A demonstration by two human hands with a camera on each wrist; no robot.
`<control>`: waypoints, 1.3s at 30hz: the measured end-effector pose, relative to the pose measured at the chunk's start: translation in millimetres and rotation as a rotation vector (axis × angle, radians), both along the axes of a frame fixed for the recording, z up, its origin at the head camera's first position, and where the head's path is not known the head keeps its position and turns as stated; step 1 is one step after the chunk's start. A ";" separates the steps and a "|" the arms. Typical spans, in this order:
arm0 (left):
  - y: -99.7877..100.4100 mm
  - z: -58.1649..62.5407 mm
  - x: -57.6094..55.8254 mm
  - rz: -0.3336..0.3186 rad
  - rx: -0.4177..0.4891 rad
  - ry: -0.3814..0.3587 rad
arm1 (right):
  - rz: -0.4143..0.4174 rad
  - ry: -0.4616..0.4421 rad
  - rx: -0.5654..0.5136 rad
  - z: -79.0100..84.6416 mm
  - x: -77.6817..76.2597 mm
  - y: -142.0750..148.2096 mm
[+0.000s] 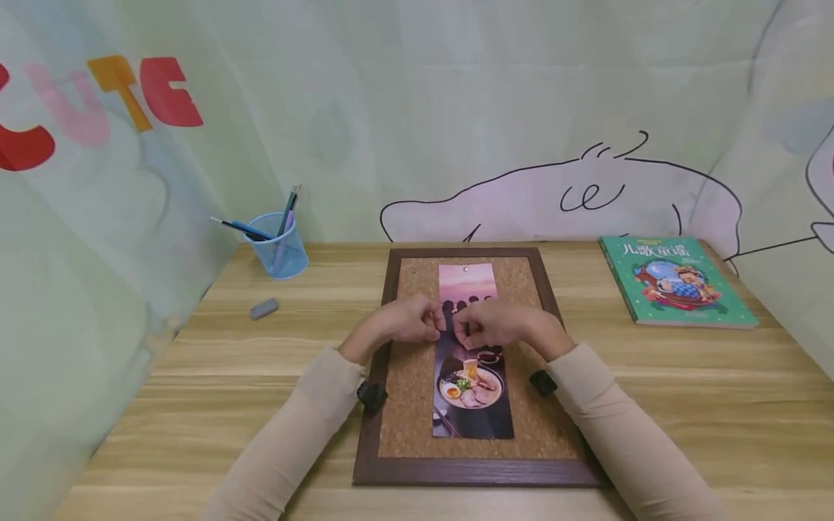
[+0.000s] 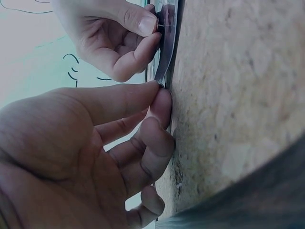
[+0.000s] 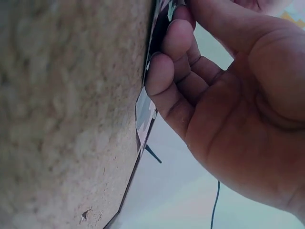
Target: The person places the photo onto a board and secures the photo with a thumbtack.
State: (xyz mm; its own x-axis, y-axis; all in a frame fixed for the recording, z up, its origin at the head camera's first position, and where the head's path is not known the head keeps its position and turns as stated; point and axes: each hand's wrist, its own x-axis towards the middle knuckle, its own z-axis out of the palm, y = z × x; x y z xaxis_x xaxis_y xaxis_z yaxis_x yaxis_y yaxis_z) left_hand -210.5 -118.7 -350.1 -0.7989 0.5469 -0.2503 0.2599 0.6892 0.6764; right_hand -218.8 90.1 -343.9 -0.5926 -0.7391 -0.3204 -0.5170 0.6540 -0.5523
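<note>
Over the middle of a framed cork board (image 1: pixel 407 405), both hands work close together. My left hand (image 1: pixel 412 318) pinches the edge of a ramen photo (image 1: pixel 472 423) between thumb and forefinger; the photo's edge curves slightly off the cork in the left wrist view. Thumb and finger of my right hand (image 1: pixel 498 323) grip a small pushpin (image 2: pixel 159 26), its thin shaft pointing at the photo. Above, a pink sunset photo (image 1: pixel 465 278) with dark silhouettes has a pin (image 1: pixel 465 269) at its top. The hands hide where the two photos meet.
A blue mesh pen cup (image 1: pixel 280 253) with several pens and pencils stands at the back left of the wooden table (image 1: pixel 260 398). A grey eraser (image 1: pixel 263 309) lies in front of it. At the back right is a green children's book (image 1: pixel 677 282). A printed curtain (image 1: pixel 456 108) hangs behind.
</note>
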 end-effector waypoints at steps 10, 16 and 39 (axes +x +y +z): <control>1.6 2.4 -1.4 0.008 -0.011 0.006 | -0.067 0.060 0.044 2.1 2.6 -3.7; 3.7 -1.7 1.4 0.040 -0.034 0.009 | -0.115 0.052 0.079 -1.8 3.9 -5.2; -1.2 -6.4 3.7 0.064 -0.156 0.154 | 0.050 -0.016 -0.128 17.4 -11.8 31.7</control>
